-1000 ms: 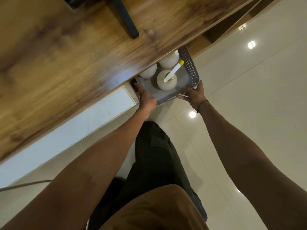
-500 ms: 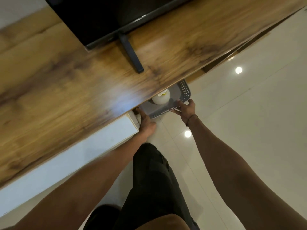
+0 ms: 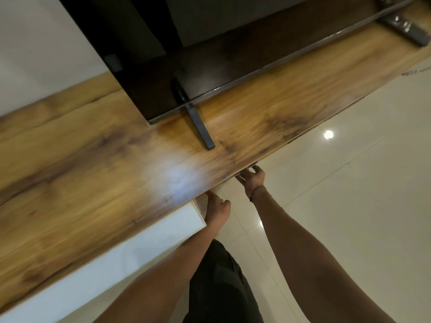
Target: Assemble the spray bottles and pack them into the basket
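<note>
Under wooden top (image 3: 105,183), basket perhaps hidden

The fingertips of both the left hand (image 3: 215,212) and right hand (image 3: 253,177) vanish under the wooden top (image 3: 116,183) at twelve o'clock. The basket is hidden entirely. Wood grain is blurred.

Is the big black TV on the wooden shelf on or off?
Off, it seems: the black flat TV screen on the brown wooden shelf top is dark, showing only dim reflections.
</note>
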